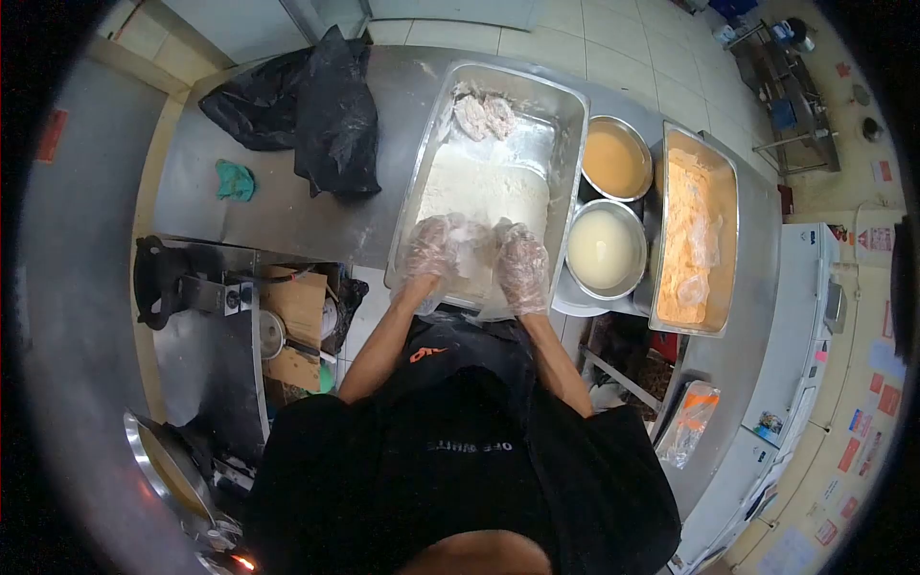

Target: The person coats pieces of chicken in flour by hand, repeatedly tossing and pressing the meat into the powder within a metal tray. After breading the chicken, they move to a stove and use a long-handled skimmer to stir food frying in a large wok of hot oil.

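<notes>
**Loose white powder under two hands**

Left of the grip and beyond it lies a crumpled black plastic bag. The person's left hand, clear-gloved, curls over the powder at the near end of a deep rectangular steel tray; whitish coated lumps lie beyond. The clear-gloved right hand curls beside it; whether either pinches anything cannot be told. Rightward stands a round steel bowl of cream-white liquid.

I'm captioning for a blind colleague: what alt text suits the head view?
Clear-gloved left hand and right hand over white powder in a metal tray; beside it, two bowls of liquid and a pan of orange mixture.
</notes>
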The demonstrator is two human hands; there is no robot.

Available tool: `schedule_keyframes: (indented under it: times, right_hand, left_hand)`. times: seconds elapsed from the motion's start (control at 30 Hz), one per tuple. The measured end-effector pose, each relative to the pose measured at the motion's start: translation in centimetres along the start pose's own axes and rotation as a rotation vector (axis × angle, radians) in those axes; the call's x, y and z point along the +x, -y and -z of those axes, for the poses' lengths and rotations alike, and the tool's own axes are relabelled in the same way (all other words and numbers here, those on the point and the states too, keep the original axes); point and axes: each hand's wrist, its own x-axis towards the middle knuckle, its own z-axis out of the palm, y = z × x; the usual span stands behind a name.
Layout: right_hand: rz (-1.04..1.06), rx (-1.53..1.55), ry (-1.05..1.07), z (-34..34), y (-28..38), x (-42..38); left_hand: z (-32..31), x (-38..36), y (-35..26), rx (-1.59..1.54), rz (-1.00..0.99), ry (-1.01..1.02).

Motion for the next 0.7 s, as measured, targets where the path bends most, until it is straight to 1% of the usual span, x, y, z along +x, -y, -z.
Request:
schedule_keyframes:
  times: [0.1, 0.17, 0.2, 0.3, 0.33, 0.43, 0.5, 0.53, 0.57, 0.63, 0.67, 0.7]
  right_hand:
    - [0.203, -0.138, 0.007, -2.0, 1.3, -0.7]
    - [0.145, 0.079, -0.097, 0.8, 0.3, -0.2]
    - [0.119, 0.193, -0.149, 1.7, 0.0, 0.1]
    - [0.219, 0.002, 0.016, 0.1, 1.4, 0.3]
    - [0.192, 0.003, -0.043, 0.5, 2.0, -0.2]
    - [-0.087, 0.053, 0.043, 2.2, -0.1, 0.3]
    - [0.037, 0.181, 0.029, -1.0, -0.7, -0.5]
    - [0.109, 0.189, 0.012, -1.5, -0.6, -0.8]
    - [0.187, 0.195, -0.017, -1.7, -0.7, -0.5]
    - [0.050, 0.106, 0.024, 0.1, -0.3, 0.0]
    - [-0.018, 0.062, 0.054, 1.0, 0.0, 0.0]
    - [0.023, 0.080, 0.095, 1.3, 0.5, 0.2]
  left_hand:
    - [-2.0, -0.9, -2.3, 0.334, -0.027, -0.101]
    - [-1.6, -0.3, 1.0, 0.325, -0.102, -0.111]
    - [-0.4, 0.2, 0.7, 0.324, -0.138, -0.117]
    - [-1.5, 0.1, -2.3, 0.205, -0.105, -0.087]
    - [-1.5, -0.5, -2.2, 0.224, -0.126, -0.098]
    - [-0.1, -0.2, -0.9, 0.294, -0.216, -0.177]
    - [-2.6, -0.5, 0.0, 0.333, -0.207, -0.248]
    - [-3.2, -0.9, -0.4, 0.351, -0.206, -0.276]
    - [-2.6, -0.5, -0.3, 0.244, -0.133, -0.149]
    - [1.2, 0.5, -1.3, 0.034, 0.016, 0.093]
    - [-0.8, 0.5, 1.7, 0.160, -0.053, 0.056]
    - [-2.7, 0.5, 4.6, 0.288, -0.117, 0.011]
